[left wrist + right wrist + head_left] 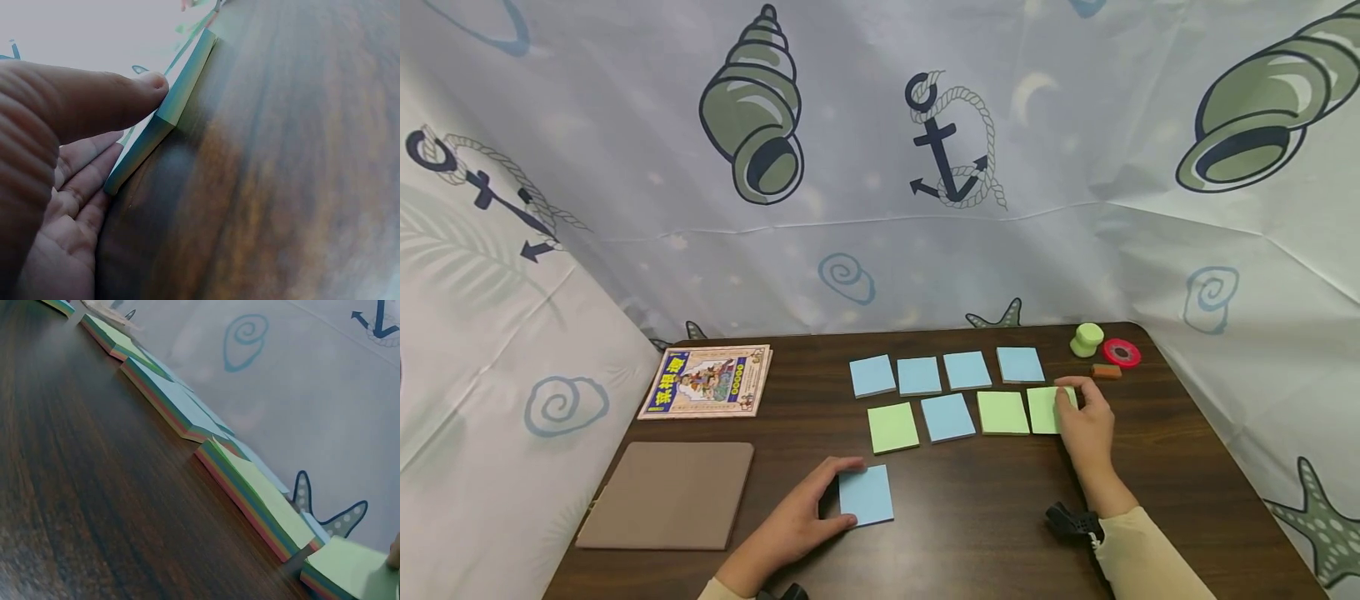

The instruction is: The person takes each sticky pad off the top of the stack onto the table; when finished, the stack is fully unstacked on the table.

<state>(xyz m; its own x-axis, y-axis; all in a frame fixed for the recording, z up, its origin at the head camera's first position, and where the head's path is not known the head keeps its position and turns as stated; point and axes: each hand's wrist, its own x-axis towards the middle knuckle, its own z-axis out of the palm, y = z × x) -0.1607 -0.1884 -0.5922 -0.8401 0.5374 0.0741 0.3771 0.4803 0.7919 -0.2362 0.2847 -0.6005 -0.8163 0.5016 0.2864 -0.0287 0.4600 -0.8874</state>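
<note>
Near the front of the table, my left hand (797, 510) holds a blue sticky note pad (868, 495) by its left side. The left wrist view shows the thumb (119, 100) against the pad's edge (147, 150), with the other fingers on its far side. My right hand (1087, 425) grips the right part of a green sticky note pad (1042, 412) at the right end of the nearer row. In the right wrist view, only a fingertip (394, 555) shows on that green pad (340, 569); the rest of the hand is out of frame.
Behind lies a row of blue pads (919, 377). The nearer row also has a green pad (892, 427), a blue pad (947, 417) and another green pad (1003, 413). A green stamp (1086, 340), red ring (1122, 352), brown block (1107, 371), booklets (707, 382) and a taupe board (666, 496) lie around.
</note>
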